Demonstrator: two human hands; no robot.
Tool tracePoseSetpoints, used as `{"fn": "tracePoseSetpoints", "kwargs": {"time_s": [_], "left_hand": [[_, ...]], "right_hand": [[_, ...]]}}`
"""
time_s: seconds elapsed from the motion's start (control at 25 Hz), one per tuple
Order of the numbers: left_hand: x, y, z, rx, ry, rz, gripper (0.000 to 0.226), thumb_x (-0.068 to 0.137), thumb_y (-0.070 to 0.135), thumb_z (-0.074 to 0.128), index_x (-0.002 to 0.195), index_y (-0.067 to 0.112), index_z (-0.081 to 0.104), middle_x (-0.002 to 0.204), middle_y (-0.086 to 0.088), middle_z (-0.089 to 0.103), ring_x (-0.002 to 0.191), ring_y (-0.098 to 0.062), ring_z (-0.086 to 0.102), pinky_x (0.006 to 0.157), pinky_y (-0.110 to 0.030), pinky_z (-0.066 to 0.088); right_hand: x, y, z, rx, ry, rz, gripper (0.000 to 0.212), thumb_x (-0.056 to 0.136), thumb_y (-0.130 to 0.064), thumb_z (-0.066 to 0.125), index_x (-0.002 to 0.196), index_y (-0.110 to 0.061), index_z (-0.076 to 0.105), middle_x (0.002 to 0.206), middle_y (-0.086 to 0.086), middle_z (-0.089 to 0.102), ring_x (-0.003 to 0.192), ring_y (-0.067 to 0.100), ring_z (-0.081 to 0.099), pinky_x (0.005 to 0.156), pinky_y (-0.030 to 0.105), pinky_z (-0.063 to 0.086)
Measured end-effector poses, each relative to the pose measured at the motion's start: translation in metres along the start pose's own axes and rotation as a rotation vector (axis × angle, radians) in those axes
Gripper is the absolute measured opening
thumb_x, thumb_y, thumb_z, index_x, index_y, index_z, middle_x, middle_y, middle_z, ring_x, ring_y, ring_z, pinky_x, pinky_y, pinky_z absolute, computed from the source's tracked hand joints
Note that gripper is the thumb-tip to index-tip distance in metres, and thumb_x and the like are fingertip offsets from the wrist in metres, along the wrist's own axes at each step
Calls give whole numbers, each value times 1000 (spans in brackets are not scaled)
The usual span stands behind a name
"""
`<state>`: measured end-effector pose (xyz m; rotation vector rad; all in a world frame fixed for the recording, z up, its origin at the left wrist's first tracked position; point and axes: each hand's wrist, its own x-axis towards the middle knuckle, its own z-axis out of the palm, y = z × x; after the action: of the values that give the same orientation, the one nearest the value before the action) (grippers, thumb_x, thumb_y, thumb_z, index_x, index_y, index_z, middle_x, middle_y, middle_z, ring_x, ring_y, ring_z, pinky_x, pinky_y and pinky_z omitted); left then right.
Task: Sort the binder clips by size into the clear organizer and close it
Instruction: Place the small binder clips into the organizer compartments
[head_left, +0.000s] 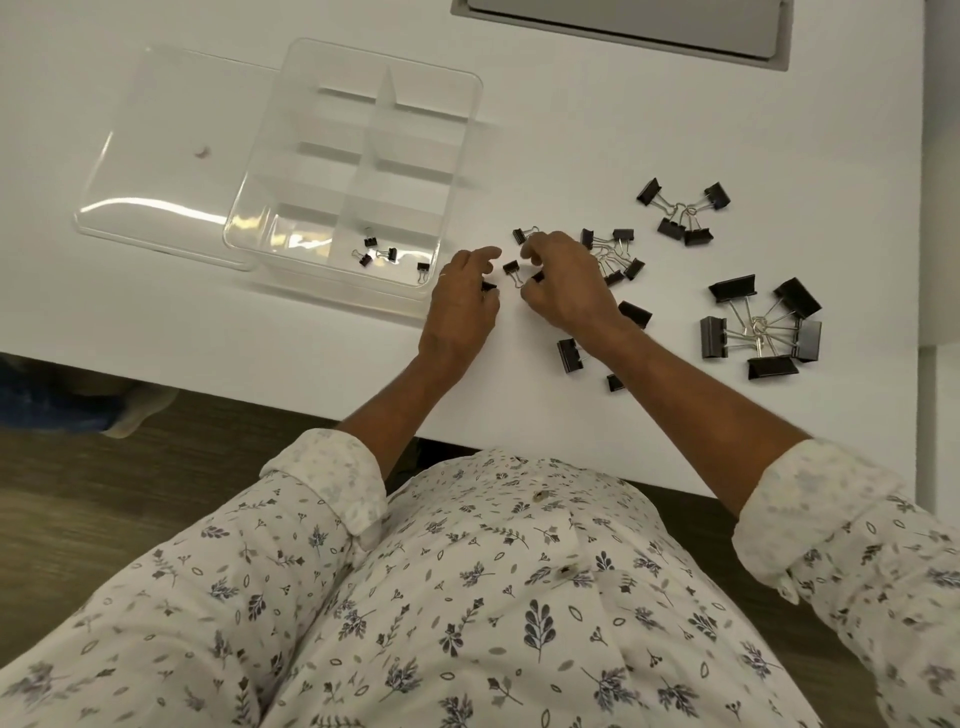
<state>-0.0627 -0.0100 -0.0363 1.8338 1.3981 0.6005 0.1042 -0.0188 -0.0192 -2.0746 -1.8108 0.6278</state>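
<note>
Sorting has barely begun: four small binder clips (392, 254) lie in the near right compartment of the clear organizer (400, 202), whose lid (156, 156) lies open to its left. The left hand (460, 306) and right hand (566, 291) each curl their fingers round one small clip, with another on the counter (571, 130) between them. To the right wait five large clips (712, 338), four medium clips (696, 236) farther off, and a partly hidden cluster.

I count one clear organizer (415, 130), one lid (156, 145), four small clips (390, 254) in a compartment, four middling clips (649, 191) bunched on the counter (571, 130), and five big clips (732, 288) bunched nearby.
</note>
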Motion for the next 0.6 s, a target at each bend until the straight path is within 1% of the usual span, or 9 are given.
{"fn": "tracePoseSetpoints", "kwargs": {"time_s": [0.08,0.16,0.2,0.28,0.36,0.4,0.48,0.6], "left_hand": [[-3,1,-3,-37,9,-12,49,91,2,62,135,20,57,120,0,60,103,-18,61,90,-36,57],[-8,3,-6,-64,14,-3,47,90,2,63,134,17,59,121,0,61,103,-16,62,89,-34,57],[-11,3,-8,-78,15,-2,46,89,2,63,133,16,59,122,0,61,102,-15,62,89,-34,58],[-16,2,-12,-102,11,-7,44,88,4,64,131,15,61,122,1,61,99,-13,63,87,-35,59],[-20,-3,-16,-111,6,-12,43,88,5,64,130,15,62,121,0,61,98,-13,64,87,-38,59],[-22,-5,-18,-117,1,-13,43,87,6,65,129,15,62,120,0,61,97,-13,64,86,-38,59],[-26,-6,-21,-137,-13,-22,41,86,7,65,126,15,64,120,1,62,96,-12,65,85,-36,59],[-32,1,-21,-207,-19,-66,33,86,8,67,117,15,70,116,3,66,94,-8,67,83,-24,58]], "right_hand": [[0,-3,2,-2,-9,-48,47,83,-8,61,130,-11,62,121,12,62,111,29,58,90,33,45],[1,-5,7,-47,-35,-107,50,82,-4,60,132,-9,62,121,15,61,110,34,56,92,35,45],[2,-5,11,-76,-45,-121,47,81,-3,59,127,-8,65,118,16,60,107,35,57,89,36,46],[3,-6,14,-112,-47,-115,33,79,-4,60,111,-6,68,110,16,60,100,35,57,82,39,50],[4,-7,13,-112,-42,-112,21,78,-6,62,99,-5,67,104,15,60,94,33,57,77,41,50],[4,-8,12,-110,-40,-116,18,78,-6,62,95,-4,66,100,14,60,92,32,57,75,41,49],[4,-10,10,-117,-36,-116,13,78,-6,62,90,-5,64,94,13,62,87,30,56,71,36,44],[3,-9,12,-135,-16,-103,16,78,-7,62,94,-6,63,94,10,64,85,29,57,68,33,41]]}}
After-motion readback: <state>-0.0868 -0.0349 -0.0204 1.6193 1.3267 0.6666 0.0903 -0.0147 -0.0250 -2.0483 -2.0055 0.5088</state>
